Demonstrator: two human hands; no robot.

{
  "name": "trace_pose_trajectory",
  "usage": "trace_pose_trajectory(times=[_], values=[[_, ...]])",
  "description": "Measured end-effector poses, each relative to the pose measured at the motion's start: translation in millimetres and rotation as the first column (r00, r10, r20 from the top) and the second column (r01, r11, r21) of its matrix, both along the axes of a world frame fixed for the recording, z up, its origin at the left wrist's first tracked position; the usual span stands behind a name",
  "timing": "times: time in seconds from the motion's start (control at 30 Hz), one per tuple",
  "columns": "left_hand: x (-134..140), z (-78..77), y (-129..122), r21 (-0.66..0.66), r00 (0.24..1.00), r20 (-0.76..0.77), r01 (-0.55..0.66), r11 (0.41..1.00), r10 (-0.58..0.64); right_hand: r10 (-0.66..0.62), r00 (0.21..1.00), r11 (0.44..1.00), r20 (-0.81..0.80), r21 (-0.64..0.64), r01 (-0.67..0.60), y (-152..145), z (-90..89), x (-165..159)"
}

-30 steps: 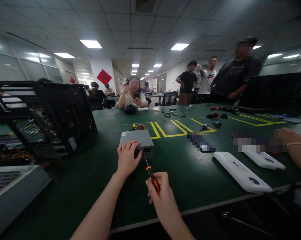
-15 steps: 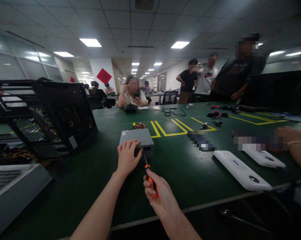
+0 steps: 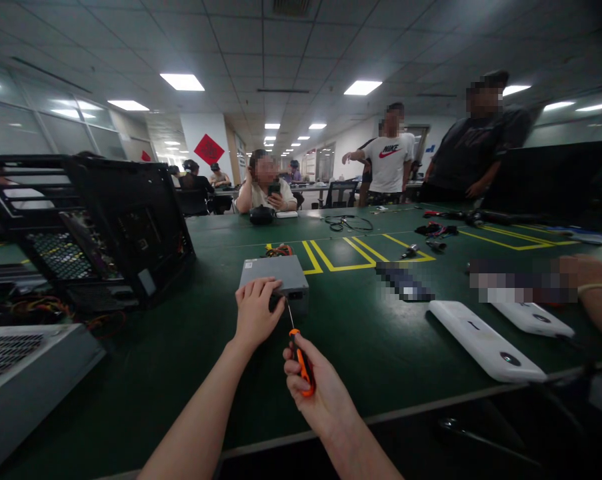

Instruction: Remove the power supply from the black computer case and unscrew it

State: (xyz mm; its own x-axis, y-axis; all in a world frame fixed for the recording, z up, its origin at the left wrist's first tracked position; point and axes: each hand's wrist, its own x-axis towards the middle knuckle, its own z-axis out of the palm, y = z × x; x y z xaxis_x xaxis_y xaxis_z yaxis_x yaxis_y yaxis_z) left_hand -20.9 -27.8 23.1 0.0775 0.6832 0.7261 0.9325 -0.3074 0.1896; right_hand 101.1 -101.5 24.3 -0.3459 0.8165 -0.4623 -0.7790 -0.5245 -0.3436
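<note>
A grey computer power supply sits on the green table, with coloured cables at its far side. Over its near left edge my left hand is clasped, fingers on the top and thumb on the near face beside the socket. My right hand is closed round the orange and black handle of a screwdriver. The thin shaft points up and away, its tip at the near face of the power supply next to my left thumb. Whether the tip sits in a screw is too small to tell.
A black computer case stands on the left, a larger grey metal box nearer. To the right lie white devices and a blurred-out dark object. Another person's hand is at the right edge. People stand and sit beyond.
The screwdriver handle has turned a little in my right hand, whose fingers have shifted slightly. My left hand and the power supply stay put. A standing person in white has moved left, an arm out.
</note>
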Motion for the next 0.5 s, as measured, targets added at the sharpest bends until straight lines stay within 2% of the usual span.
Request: trace_pose_trajectory(times=[0.17,0.33,0.5], values=[[0,0.3,0,-0.001,1.0,-0.001,-0.001,1.0,0.001,0.027,0.997,1.0,-0.077,-0.004,-0.027,3,-3.7,2],[0,-0.4,0,0.003,1.0,0.001,-0.007,1.0,0.007,0.084,0.996,0.993,-0.032,0.08,-0.082,4,-11.5,-1],[1,-0.6,0,0.011,1.0,0.004,-0.002,1.0,0.002,0.013,0.999,0.99,-0.035,0.141,-0.008,2,-17.9,-5]])
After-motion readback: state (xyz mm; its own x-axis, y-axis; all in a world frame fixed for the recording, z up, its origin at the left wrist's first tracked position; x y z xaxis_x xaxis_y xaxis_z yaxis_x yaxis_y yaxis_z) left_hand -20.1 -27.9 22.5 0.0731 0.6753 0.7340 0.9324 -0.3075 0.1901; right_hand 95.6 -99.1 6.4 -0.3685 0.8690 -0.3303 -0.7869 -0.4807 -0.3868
